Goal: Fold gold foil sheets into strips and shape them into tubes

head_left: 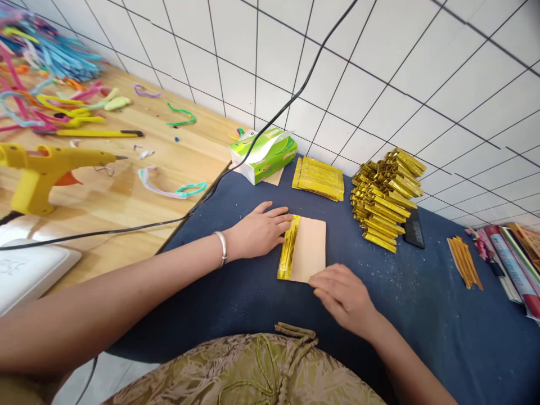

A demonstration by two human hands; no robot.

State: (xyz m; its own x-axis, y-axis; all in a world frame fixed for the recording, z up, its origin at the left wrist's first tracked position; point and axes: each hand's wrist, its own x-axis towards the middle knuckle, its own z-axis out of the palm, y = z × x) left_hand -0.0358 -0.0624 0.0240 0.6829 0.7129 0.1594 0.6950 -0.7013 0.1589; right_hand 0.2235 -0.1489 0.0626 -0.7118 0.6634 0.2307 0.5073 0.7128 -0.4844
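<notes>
My left hand (pixel 259 230) lies flat, fingers pressing the folded gold edge of the paper sheet (pixel 304 249) on the blue counter (pixel 236 281). My right hand (pixel 343 295) rests loosely open, fingertips pinning the sheet's near corner. I judge the fold is mid-way; next comes a firm crease. The green tissue box (pixel 264 154) shows no readable print.

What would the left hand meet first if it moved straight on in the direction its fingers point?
Probably the folded gold strip on the paper sheet; the left hand already touches it.
</notes>
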